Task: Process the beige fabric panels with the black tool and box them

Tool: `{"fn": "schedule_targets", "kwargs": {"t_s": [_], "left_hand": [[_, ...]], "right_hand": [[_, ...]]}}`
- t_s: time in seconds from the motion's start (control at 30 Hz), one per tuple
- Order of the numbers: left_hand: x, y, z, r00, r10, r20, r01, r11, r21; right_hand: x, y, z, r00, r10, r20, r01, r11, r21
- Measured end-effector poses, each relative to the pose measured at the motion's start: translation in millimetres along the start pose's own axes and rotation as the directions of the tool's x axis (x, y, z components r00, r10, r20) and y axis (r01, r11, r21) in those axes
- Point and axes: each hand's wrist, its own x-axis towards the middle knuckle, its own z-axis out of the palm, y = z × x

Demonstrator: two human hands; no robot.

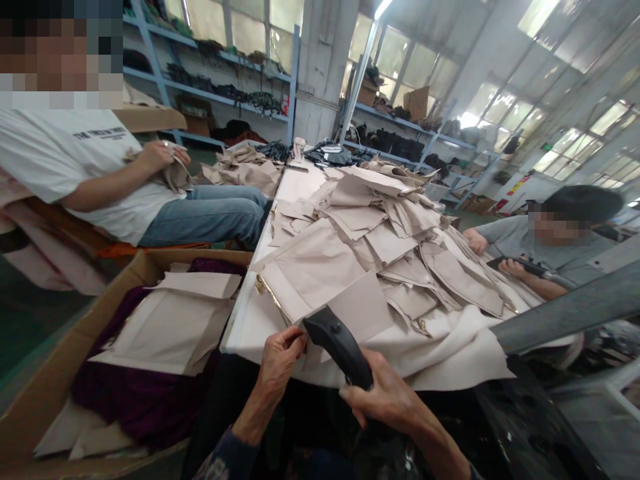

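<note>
My right hand is wrapped round the grip of a black curved handheld tool; its exact kind is not clear. The tool's blunt head points left, toward my left hand. With thumb and fingers pinched together, my left hand holds the near edge of a beige panel with a gold zipper along its left side. The tool's head partly hides that edge. Under the tool lies a smooth beige flap, flat on the white-covered table.
A heap of beige pieces covers much of the table. At left stands a cardboard box holding purple cloth and beige panels. One person sits at left handling a piece; another at right holds a dark tool. A grey pole slants across the right.
</note>
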Motion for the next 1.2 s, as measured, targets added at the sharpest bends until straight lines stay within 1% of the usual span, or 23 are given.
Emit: {"fn": "schedule_targets", "kwargs": {"t_s": [0.1,0.17,0.23,0.27,0.33,0.4,0.5,0.6,0.67,0.7,0.77,0.83,0.87,0.97,1.03,1.07,1.1,1.13,1.2], "left_hand": [[-2.1,2.0,-0.4,1.000,-0.021,-0.007,0.021,1.000,-0.020],[-4.0,3.8,0.3,0.999,-0.032,-0.020,0.032,0.999,-0.014],[-5.4,4.2,1.5,0.999,-0.044,-0.028,0.043,0.999,-0.026],[-5.7,3.7,2.2,0.998,-0.049,-0.031,0.048,0.998,-0.041],[-5.2,1.7,3.7,0.997,-0.063,-0.033,0.060,0.995,-0.081],[-4.2,-0.5,5.3,0.997,-0.079,-0.026,0.075,0.989,-0.130],[-3.4,-1.1,6.6,0.994,-0.109,0.012,0.110,0.973,-0.203],[-4.3,4.0,3.4,0.989,-0.134,0.066,0.147,0.954,-0.260],[-4.0,11.1,-0.6,0.984,-0.145,0.104,0.170,0.940,-0.297],[-2.9,15.7,-2.6,0.980,-0.157,0.122,0.189,0.924,-0.332],[2.2,25.9,-5.3,0.963,-0.211,0.166,0.263,0.868,-0.421],[11.7,36.3,-5.6,0.927,-0.297,0.230,0.374,0.792,-0.483],[18.0,40.9,-4.9,0.903,-0.338,0.266,0.429,0.765,-0.480],[40.3,50.7,-1.5,0.840,-0.425,0.338,0.532,0.767,-0.359],[54.2,54.9,0.8,0.817,-0.460,0.349,0.557,0.786,-0.269],[59.6,57.4,2.1,0.814,-0.470,0.343,0.558,0.795,-0.237],[63.5,60.8,3.5,0.822,-0.467,0.328,0.546,0.808,-0.219],[65.7,65.7,5.2,0.841,-0.450,0.300,0.518,0.829,-0.210],[64.5,81.0,9.6,0.906,-0.365,0.215,0.410,0.883,-0.227]], "right_hand": [[18.1,-3.4,1.0,0.999,-0.034,0.017,0.034,0.999,0.022],[28.1,-5.9,-4.1,0.996,-0.072,-0.048,0.073,0.997,0.030],[32.0,-8.1,-14.0,0.985,-0.086,-0.151,0.094,0.995,0.043],[30.9,-8.7,-19.9,0.979,-0.084,-0.184,0.096,0.994,0.054],[23.0,-8.0,-30.4,0.976,-0.081,-0.203,0.098,0.992,0.075],[11.4,-4.2,-34.8,0.982,-0.071,-0.176,0.087,0.993,0.083],[0.5,5.1,-26.2,0.994,-0.037,-0.099,0.045,0.995,0.085],[6.3,11.2,-8.7,1.000,-0.016,-0.005,0.017,0.996,0.083],[15.3,10.5,-1.0,1.000,-0.020,0.012,0.020,0.998,0.065],[19.3,8.9,0.3,1.000,-0.030,0.002,0.030,0.998,0.056],[23.2,4.7,-2.2,0.998,-0.059,-0.037,0.061,0.997,0.048],[20.3,1.4,-9.0,0.995,-0.082,-0.054,0.085,0.995,0.059],[16.3,0.7,-12.7,0.995,-0.090,-0.050,0.093,0.994,0.065],[-1.9,3.3,-20.3,0.996,-0.084,-0.008,0.084,0.993,0.082],[-16.1,8.1,-21.3,0.998,-0.063,0.002,0.063,0.994,0.086],[-23.1,10.9,-21.0,0.999,-0.054,0.003,0.053,0.995,0.086],[-29.7,13.5,-20.6,0.999,-0.045,-0.001,0.045,0.995,0.086],[-36.0,15.9,-20.3,0.999,-0.037,-0.009,0.037,0.996,0.085],[-46.7,19.7,-20.7,0.999,-0.026,-0.040,0.030,0.995,0.096]]}}
